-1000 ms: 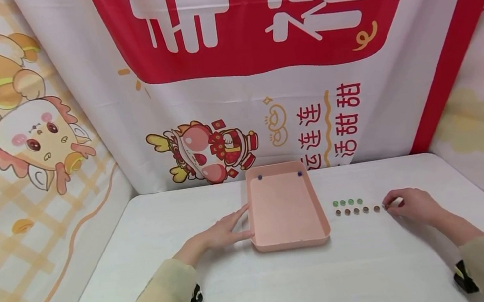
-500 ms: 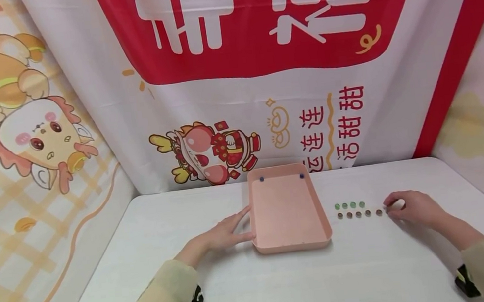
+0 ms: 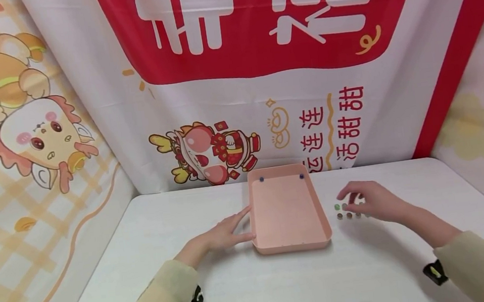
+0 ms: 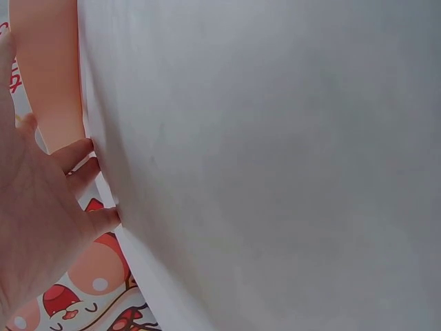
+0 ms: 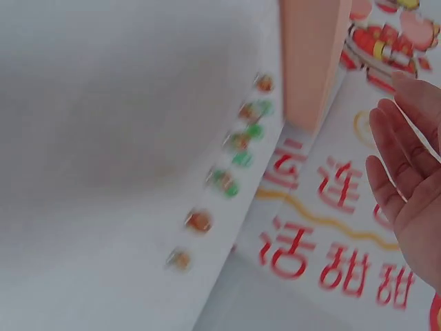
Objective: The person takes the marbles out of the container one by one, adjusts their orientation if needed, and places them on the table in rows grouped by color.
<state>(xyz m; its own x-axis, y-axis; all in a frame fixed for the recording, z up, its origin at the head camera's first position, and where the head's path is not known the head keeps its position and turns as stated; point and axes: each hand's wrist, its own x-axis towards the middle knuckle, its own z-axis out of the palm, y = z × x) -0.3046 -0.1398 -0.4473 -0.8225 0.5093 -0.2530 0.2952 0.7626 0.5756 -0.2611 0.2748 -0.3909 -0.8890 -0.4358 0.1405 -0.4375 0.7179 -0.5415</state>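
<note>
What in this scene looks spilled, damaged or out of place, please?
Nothing looks spilled or damaged: the green beads and brown beads lie in rows beside the pink tray. The cartoon figure at far left looks odd, though: it is upside down.

Booth-like space, printed banners (image 3: 257, 87) around a white table (image 3: 320, 284).

Bright head view, soft shadows on table (image 3: 302, 288) — right wrist view greyer, blurred
</note>
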